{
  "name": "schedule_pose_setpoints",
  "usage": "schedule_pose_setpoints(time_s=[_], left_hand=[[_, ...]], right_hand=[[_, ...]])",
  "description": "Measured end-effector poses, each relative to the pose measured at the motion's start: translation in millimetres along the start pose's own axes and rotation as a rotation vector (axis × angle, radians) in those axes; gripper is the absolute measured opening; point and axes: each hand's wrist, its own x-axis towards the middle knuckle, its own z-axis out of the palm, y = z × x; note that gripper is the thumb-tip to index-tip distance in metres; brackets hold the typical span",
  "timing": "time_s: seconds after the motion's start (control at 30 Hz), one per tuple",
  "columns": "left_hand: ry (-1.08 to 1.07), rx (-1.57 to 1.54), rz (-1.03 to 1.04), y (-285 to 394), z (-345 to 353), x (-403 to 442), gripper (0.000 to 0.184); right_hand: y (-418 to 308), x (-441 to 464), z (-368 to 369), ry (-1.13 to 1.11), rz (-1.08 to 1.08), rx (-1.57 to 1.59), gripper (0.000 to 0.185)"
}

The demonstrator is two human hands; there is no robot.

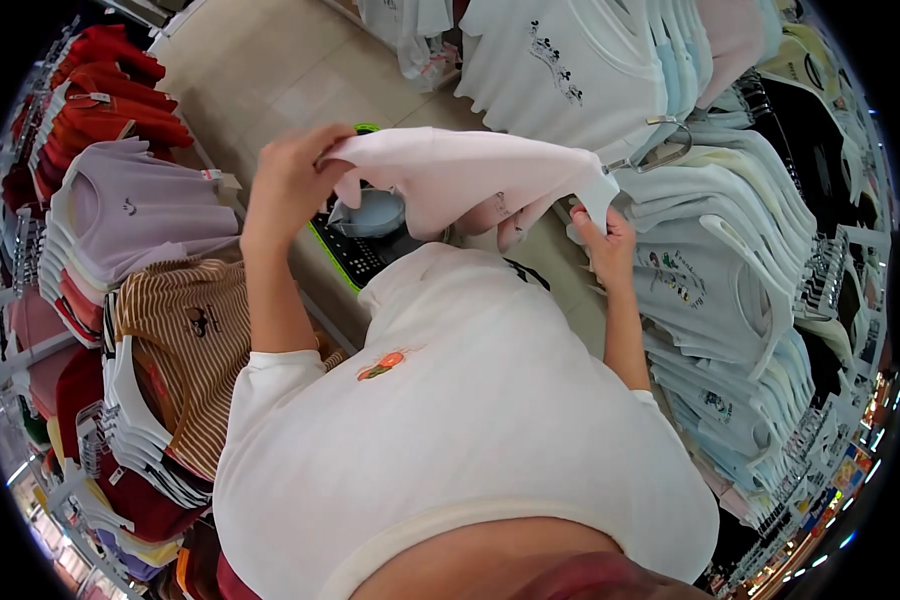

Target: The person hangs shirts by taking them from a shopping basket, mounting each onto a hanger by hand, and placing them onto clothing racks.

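Observation:
A pale pink shirt (pixel 470 165) with a small dark print is stretched sideways between my two hands. My left hand (pixel 298 178) pinches its left end, fingers closed on the fabric. At the other end, my right hand (pixel 608 245) grips near the white hanger (pixel 598 190), thumb up against it. The hanger's metal hook (pixel 675 145) points off to the right. Whether the right fingers also hold cloth is hard to see. Below the shirt, a black basket with a bright green rim (pixel 335 255) is partly covered; a bluish round container (pixel 375 213) shows in it.
White and pale shirts (pixel 710 290) hang on a rack to the right. On the left rack hang a lilac shirt (pixel 135 195), a brown striped top (pixel 205 320) and red garments (pixel 120 115). More white shirts (pixel 570 70) hang ahead. Beige floor tiles (pixel 240 70) run between the racks.

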Motion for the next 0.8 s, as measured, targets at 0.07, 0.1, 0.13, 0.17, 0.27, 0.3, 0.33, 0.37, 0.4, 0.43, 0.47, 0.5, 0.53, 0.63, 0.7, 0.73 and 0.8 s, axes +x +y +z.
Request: schedule_pose_setpoints(time_s=[0.07,0.1,0.13,0.17,0.27,0.3,0.33,0.37,0.4,0.43,0.47,0.5,0.53,0.63,0.7,0.73,0.8], left_hand=[[0.169,0.109,0.258,11.0,-6.7,7.7,0.046],[0.227,0.128,0.383,30.2,-4.4,13.9,0.050],[0.152,0.121,0.415,37.7,6.2,13.5,0.047],[0.075,0.111,0.444,45.2,16.9,12.9,0.044],[-0.095,0.081,0.483,49.4,51.7,14.1,0.024],[-0.085,0.090,0.482,47.8,55.2,14.3,0.028],[-0.075,0.098,0.482,45.2,56.7,14.5,0.031],[-0.064,0.105,0.480,44.0,56.9,14.8,0.035],[-0.077,0.120,0.488,44.7,55.8,14.1,0.035],[-0.088,0.137,0.494,45.6,53.6,12.1,0.036],[-0.096,0.155,0.500,46.9,51.0,11.1,0.036],[-0.125,0.149,0.529,49.5,47.1,11.6,0.036],[-0.155,0.143,0.558,53.1,41.9,12.7,0.037],[-0.206,0.118,0.628,58.0,34.5,15.6,0.038],[-0.212,0.108,0.644,59.9,30.7,14.8,0.039],[-0.207,0.108,0.644,60.9,28.3,14.8,0.039],[-0.172,0.122,0.616,58.7,22.4,14.0,0.038]], right_hand=[[-8.0,2.4,-4.9,0.033,-0.026,-0.045,0.015],[-11.6,3.9,-5.6,-0.003,-0.042,-0.074,0.016],[-16.0,5.1,-5.9,-0.039,-0.056,-0.104,0.016],[-22.1,5.2,-6.4,-0.076,-0.070,-0.134,0.017],[-54.1,3.4,1.0,-0.263,-0.193,-0.210,0.021],[-49.0,2.7,-1.5,-0.319,-0.140,-0.068,0.023],[-39.6,3.2,-5.7,-0.374,-0.089,0.074,0.025],[-28.3,4.5,-10.8,-0.429,-0.039,0.216,0.027],[-12.3,8.6,-16.6,-0.515,-0.014,0.319,0.038],[-0.9,12.3,-14.5,-0.456,0.119,0.316,0.041],[8.4,16.8,-11.3,-0.399,0.248,0.312,0.045],[9.0,18.2,-6.4,-0.342,0.375,0.309,0.048],[-8.3,19.5,-1.6,-0.416,0.423,0.295,0.053],[46.3,38.1,28.4,-0.380,0.130,0.078,0.058],[33.5,43.9,54.6,-0.355,0.042,0.056,0.056],[29.2,47.3,62.4,-0.344,-0.004,0.044,0.054],[30.4,61.2,68.8,-0.529,0.024,0.036,0.042]])
